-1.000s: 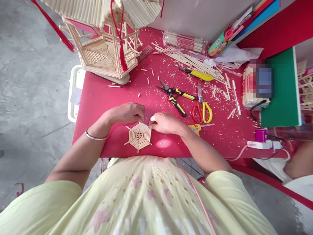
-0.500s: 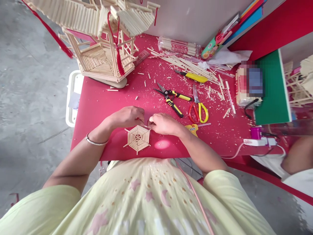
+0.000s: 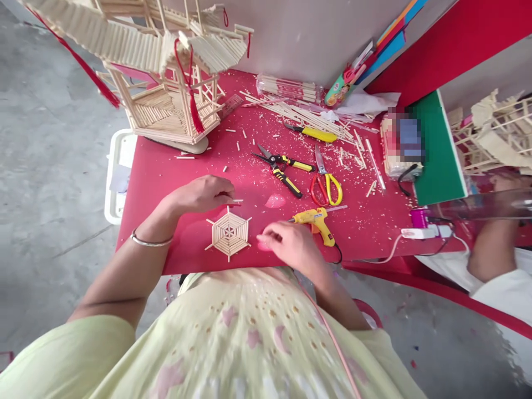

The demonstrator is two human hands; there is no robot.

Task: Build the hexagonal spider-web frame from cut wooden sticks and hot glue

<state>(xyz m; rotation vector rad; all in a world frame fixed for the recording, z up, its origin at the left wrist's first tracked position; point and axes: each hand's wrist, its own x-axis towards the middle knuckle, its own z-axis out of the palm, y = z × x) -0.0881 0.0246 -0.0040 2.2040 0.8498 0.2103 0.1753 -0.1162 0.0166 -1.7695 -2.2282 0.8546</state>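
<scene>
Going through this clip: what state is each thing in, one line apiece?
Stick hexagon: lying flat, spoke ends sticking out
Left hand: fingers bent, grip unclear
Right hand: loosely curled, nothing visible in it
Glue gun: on its side, cord attached
Black-and-yellow cutters: blades open
Scissors: blades closed
Stick pack: wrapped in clear plastic
Stick pavilion: upright, red tassels hanging

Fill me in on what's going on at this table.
The person's left hand is at a short stick just beyond the hexagon, its grip hard to make out. The hexagon lies flat on the table. The right hand, loosely curled and seemingly empty, is beside it, near the glue gun.
</scene>
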